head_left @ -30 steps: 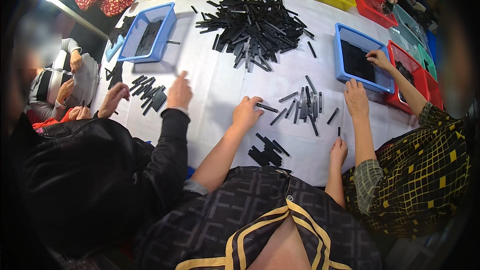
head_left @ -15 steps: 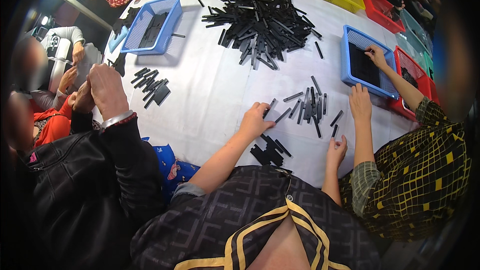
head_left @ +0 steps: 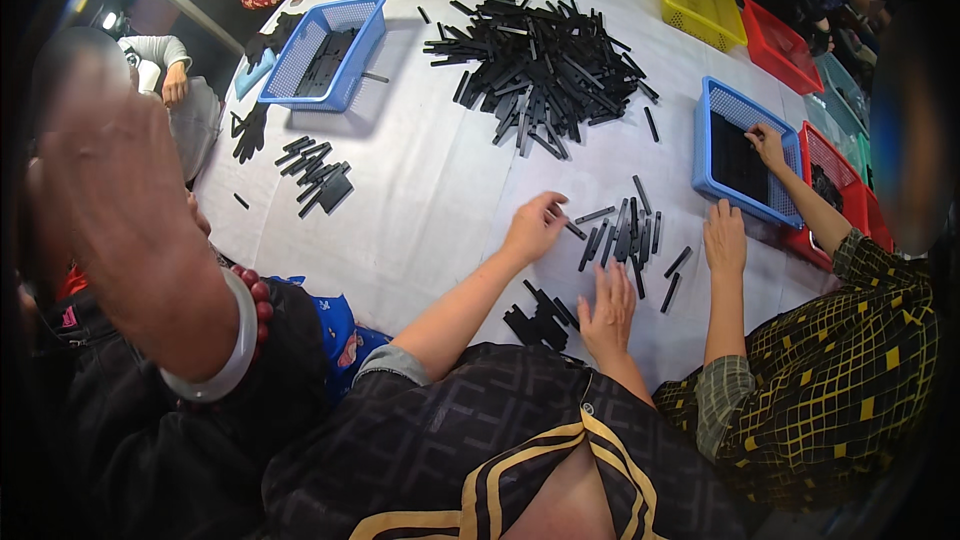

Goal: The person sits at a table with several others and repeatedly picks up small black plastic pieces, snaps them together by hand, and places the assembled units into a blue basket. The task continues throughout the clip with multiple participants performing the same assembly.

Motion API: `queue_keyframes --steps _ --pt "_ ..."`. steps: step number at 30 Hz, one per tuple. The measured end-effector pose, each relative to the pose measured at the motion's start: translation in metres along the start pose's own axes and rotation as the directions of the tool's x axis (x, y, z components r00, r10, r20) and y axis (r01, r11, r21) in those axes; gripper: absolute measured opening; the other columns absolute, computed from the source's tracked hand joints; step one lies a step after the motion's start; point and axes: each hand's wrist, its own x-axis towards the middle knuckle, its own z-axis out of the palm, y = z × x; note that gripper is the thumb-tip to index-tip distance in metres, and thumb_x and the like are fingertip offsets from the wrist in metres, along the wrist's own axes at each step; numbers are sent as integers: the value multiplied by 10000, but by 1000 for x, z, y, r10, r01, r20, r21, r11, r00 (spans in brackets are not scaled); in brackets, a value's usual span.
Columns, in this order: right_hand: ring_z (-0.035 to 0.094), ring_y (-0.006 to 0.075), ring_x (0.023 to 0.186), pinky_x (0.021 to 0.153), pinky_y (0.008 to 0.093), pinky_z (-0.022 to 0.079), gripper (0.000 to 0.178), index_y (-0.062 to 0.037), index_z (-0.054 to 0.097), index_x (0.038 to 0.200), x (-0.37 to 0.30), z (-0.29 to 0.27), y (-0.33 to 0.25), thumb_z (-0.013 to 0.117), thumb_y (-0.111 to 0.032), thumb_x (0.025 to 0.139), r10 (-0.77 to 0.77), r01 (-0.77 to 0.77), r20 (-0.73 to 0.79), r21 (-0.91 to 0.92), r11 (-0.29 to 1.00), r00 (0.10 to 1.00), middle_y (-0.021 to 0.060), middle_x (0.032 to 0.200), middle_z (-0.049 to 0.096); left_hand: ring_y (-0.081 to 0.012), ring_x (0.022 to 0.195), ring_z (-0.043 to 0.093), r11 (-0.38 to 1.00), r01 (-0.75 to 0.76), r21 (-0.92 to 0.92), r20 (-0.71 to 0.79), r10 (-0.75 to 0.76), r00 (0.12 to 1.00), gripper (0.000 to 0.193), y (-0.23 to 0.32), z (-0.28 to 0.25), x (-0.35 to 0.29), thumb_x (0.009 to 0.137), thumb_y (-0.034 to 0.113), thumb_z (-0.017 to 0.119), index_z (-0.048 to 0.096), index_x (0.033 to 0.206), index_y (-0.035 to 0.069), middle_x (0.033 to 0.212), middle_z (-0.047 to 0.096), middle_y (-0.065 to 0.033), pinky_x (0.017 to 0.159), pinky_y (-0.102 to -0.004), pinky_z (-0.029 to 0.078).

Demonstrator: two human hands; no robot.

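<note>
My left hand (head_left: 536, 230) is curled at the left side of a small loose group of black strips (head_left: 625, 238). One end of a black strip (head_left: 574, 229) meets its fingertips, and the fingers look closed on it. My right hand (head_left: 608, 314) is below the same group, fingers stretched and apart, with nothing visible in it. Between my forearms, close to my body, lies a compact cluster of black strips (head_left: 538, 318) set side by side. Two single strips, including a dark one (head_left: 671, 292), lie right of my right hand.
A large heap of black strips (head_left: 550, 70) covers the table's middle. Blue baskets stand left (head_left: 366, 35) and right (head_left: 706, 145); yellow (head_left: 700, 20) and red (head_left: 780, 45) ones stand beyond. A co-worker's hand (head_left: 125, 210) rises close at left; another's hand (head_left: 724, 240) rests at right.
My right hand has moved left, from beside the single strips to the loose group, and its fingers have spread. The left co-worker's hand came nearer. A far hand left the big heap.
</note>
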Motion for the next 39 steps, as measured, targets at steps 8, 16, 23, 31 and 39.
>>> queue_keyframes --steps 8,16,23,31,39 --pt "216 347 1303 1034 529 188 521 -55 428 1260 46 4 -35 567 -274 808 -178 175 111 35 984 978 173 1395 278 -272 882 572 870 308 384 -499 -85 863 420 -22 -66 78 717 251 699 522 1043 53 1002 537 -116 752 -367 461" --pt "270 362 1272 1019 477 232 435 -70 524 1168 38 -15 -25 625 -194 764 -55 60 -31 176 982 998 199 1338 340 -294 971 539 791 382 478 -406 -187 894 452 -12 -48 97 696 336 713 523 1000 60 1033 538 -113 783 -398 454" --pt "362 365 1216 991 428 295 344 -56 571 1090 28 -27 -22 615 -147 761 28 1 -115 245 970 993 179 1270 429 -280 881 599 781 470 410 -378 -324 868 350 -10 -52 105 699 280 695 593 952 61 952 616 -118 753 -379 479" --pt "480 329 1066 916 402 365 319 -50 583 1062 34 -37 -43 623 -131 756 -70 109 -133 314 943 989 154 1107 530 -191 670 624 918 377 122 -301 -327 896 258 -38 -75 52 705 266 703 681 846 51 678 640 -84 615 -311 477" --pt "510 80 575 515 223 399 197 -4 539 876 54 -51 -56 618 -178 829 205 -363 301 804 471 931 48 669 562 -107 548 526 972 -235 -16 132 235 963 127 65 -63 -52 713 94 702 649 810 32 619 585 -44 526 -250 422"
